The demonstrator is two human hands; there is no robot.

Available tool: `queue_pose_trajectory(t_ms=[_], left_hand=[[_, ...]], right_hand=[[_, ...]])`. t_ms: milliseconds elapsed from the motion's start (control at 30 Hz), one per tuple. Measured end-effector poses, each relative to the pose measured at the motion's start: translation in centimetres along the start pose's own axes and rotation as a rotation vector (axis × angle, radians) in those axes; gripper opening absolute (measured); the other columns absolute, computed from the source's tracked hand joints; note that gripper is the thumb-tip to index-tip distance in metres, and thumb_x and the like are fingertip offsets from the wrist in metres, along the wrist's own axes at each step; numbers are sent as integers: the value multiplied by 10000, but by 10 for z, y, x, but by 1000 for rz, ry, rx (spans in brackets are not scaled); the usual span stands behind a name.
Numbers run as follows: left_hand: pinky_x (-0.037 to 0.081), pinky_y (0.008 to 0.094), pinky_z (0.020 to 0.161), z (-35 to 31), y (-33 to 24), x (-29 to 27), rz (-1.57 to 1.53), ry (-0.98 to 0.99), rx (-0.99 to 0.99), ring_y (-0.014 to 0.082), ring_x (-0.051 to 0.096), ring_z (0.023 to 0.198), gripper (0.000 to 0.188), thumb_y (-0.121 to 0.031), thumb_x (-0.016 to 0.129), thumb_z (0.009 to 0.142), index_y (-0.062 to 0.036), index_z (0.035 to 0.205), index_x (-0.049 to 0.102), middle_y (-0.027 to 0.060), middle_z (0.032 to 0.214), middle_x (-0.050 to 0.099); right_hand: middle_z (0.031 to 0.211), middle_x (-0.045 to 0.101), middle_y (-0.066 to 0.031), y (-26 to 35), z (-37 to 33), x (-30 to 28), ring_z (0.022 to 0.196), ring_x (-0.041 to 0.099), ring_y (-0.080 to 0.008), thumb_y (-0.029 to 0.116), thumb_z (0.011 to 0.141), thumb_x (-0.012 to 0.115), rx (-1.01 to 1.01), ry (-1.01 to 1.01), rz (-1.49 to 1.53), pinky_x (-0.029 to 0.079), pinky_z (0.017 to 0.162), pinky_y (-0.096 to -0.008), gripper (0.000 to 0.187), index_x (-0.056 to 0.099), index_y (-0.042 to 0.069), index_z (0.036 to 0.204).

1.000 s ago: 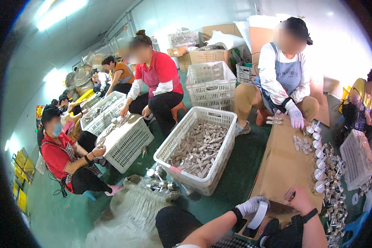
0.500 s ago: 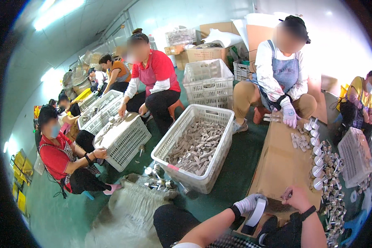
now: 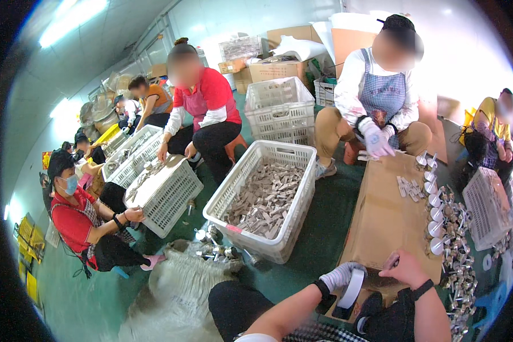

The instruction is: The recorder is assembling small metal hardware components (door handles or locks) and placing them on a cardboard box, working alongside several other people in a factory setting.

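Both hands slightly lower: left hand (image 3: 341,276) gripping tape roll (image 3: 351,288), right hand (image 3: 403,267) pinching cardboard sheet (image 3: 382,222).

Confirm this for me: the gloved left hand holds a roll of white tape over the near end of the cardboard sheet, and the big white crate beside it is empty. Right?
Not quite. The head view shows the white crate holding a heap of small grey metal pieces, not empty. The rest stands: the gloved left hand holds the roll of white tape over the near end of the cardboard sheet.

Workshop interior. Green floor (image 3: 97,296). Pale walls (image 3: 222,23), bright strip light (image 3: 74,23) overhead at left. Cardboard boxes (image 3: 279,68) stacked at the far wall. White plastic crates (image 3: 279,108) on the floor. Yellow bins (image 3: 28,256) at left edge.
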State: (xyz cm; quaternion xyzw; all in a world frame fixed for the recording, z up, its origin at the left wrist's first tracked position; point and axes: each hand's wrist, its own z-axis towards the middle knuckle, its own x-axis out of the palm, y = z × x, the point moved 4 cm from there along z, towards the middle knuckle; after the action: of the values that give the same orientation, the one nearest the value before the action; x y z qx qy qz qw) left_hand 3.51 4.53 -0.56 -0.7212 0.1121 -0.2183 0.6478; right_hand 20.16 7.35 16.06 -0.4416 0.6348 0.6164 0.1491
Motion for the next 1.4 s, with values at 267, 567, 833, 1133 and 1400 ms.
queue_pose_trajectory(t_ms=[267, 567, 833, 1133, 1400], left_hand=[[523, 305, 739, 9, 23, 0, -439, -3, -122, 170, 610, 789, 111, -59, 575, 837, 6, 916, 621, 71, 866, 638], [489, 270, 755, 5, 16, -2, -481, 42, -177, 126, 589, 823, 133, 8, 584, 814, -32, 935, 620, 20, 894, 637], [487, 276, 767, -4, 9, -4, -204, 26, -46, 133, 587, 820, 149, -14, 604, 793, -21, 940, 627, 36, 896, 641], [492, 284, 729, -25, -8, -15, -442, -69, -273, 152, 593, 773, 135, -61, 561, 816, -37, 937, 617, 57, 847, 635], [493, 267, 707, -13, 0, -6, -340, -7, -194, 136, 594, 768, 136, 4, 608, 785, -30, 915, 628, 45, 865, 640]], right_hand=[[767, 643, -96, -21, 6, 1, 788, 627, -259, 214, 622, 774, -16, -108, -132, 489, 711, -338, 350, 552, 37, 826], [784, 646, -136, 6, 4, -7, 769, 632, -291, 250, 684, 673, 35, -210, -145, 497, 683, -381, 288, 564, 36, 843], [776, 642, -153, -14, 8, 13, 792, 630, -314, 240, 660, 662, 17, -137, -316, 499, 701, -401, 309, 569, 42, 878], [817, 635, -164, 21, 17, 24, 783, 623, -319, 316, 683, 652, 17, -52, -368, 492, 699, -408, 358, 576, 42, 900], [806, 636, -147, 8, -1, 1, 771, 623, -303, 234, 676, 663, 74, -113, -283, 494, 697, -363, 347, 538, 28, 925]])
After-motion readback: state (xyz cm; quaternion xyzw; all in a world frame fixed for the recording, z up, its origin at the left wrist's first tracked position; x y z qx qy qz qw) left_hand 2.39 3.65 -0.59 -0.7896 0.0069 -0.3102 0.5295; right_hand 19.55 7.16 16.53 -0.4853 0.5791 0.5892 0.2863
